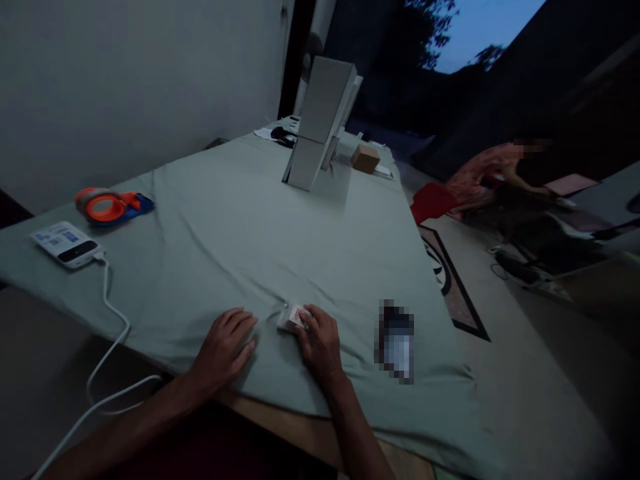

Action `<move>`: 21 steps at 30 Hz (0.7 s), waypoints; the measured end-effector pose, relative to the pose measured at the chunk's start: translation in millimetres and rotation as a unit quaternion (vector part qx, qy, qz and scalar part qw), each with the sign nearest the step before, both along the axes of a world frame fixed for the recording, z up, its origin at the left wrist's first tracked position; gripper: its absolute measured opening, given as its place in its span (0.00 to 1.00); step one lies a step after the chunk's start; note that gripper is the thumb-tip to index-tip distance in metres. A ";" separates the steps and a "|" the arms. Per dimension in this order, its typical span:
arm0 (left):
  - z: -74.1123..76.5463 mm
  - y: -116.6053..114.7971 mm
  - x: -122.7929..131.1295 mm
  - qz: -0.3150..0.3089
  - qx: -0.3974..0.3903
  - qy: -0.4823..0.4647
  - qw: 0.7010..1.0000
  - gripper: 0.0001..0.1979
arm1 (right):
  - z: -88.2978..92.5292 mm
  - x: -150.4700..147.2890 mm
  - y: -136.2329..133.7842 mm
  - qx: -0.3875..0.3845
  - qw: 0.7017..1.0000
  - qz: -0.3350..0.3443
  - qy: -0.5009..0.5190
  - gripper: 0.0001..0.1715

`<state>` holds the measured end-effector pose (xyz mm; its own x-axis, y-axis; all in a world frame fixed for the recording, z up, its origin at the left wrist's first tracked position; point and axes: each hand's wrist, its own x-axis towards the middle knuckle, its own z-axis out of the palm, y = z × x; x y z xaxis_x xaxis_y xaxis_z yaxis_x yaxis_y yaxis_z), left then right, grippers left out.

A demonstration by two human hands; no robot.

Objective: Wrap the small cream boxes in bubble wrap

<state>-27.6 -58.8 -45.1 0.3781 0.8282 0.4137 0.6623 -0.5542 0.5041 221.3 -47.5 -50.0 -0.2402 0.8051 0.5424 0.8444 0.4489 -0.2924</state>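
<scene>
My right hand point(321, 340) holds a small whitish box point(294, 318) with red print, low on the green cloth near the table's front edge. The thumb lies against its near side and the fingers reach over its right end, hiding part of it. To the left, my left hand point(225, 343) rests on the cloth with its fingers stretched out, a short gap from the box. Nothing shows in it. A dark and pale object, blurred by pixels point(395, 343), lies right of my right hand; its kind cannot be made out.
An orange and blue tape dispenser point(107, 207) and a white device point(67, 245) with a white cable point(117, 313) lie at the left. Tall white boxes point(320, 123) stand farther back, near a brown carton point(365, 159). A person point(480, 173) sits beyond the table's right side.
</scene>
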 end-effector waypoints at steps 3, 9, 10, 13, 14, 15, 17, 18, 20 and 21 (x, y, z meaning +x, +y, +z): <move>-6.4 -7.7 -10.1 -0.005 0.002 0.024 1.000 0.17 | -1.3 -1.7 1.5 0.006 1.000 -0.003 -0.001 0.15; -10.5 -8.6 -11.1 -0.017 -0.006 0.008 1.000 0.16 | -3.1 -4.4 2.1 0.015 1.000 -0.017 -0.019 0.16; -10.6 -8.1 -11.2 -0.020 -0.006 0.004 1.000 0.15 | -3.4 -4.6 2.1 0.015 1.000 -0.017 -0.021 0.16; -11.1 -7.3 -12.0 -0.024 -0.007 -0.014 1.000 0.15 | -4.6 -5.2 2.1 0.014 0.999 -0.018 -0.023 0.16; -11.4 -7.3 -12.2 -0.024 -0.008 -0.019 0.999 0.14 | -5.1 -5.4 2.2 0.015 0.999 -0.019 -0.022 0.16; -11.6 -7.3 -12.3 -0.025 -0.009 -0.024 0.999 0.14 | -5.5 -5.6 2.3 0.019 0.999 -0.019 -0.023 0.16; -12.2 -7.4 -12.1 -0.023 -0.008 -0.029 0.999 0.14 | -6.2 -5.9 2.5 0.026 0.999 -0.022 -0.027 0.16; -12.5 -7.4 -12.0 -0.022 -0.007 -0.031 0.999 0.14 | -6.5 -6.1 2.6 0.027 0.999 -0.023 -0.030 0.16; -12.9 -7.2 -11.7 -0.020 -0.007 -0.038 0.999 0.14 | -6.8 -6.3 3.0 0.023 0.999 -0.026 -0.034 0.16; -13.0 -7.0 -11.7 -0.019 -0.007 -0.041 0.999 0.14 | -6.8 -6.5 3.3 0.019 0.999 -0.026 -0.035 0.16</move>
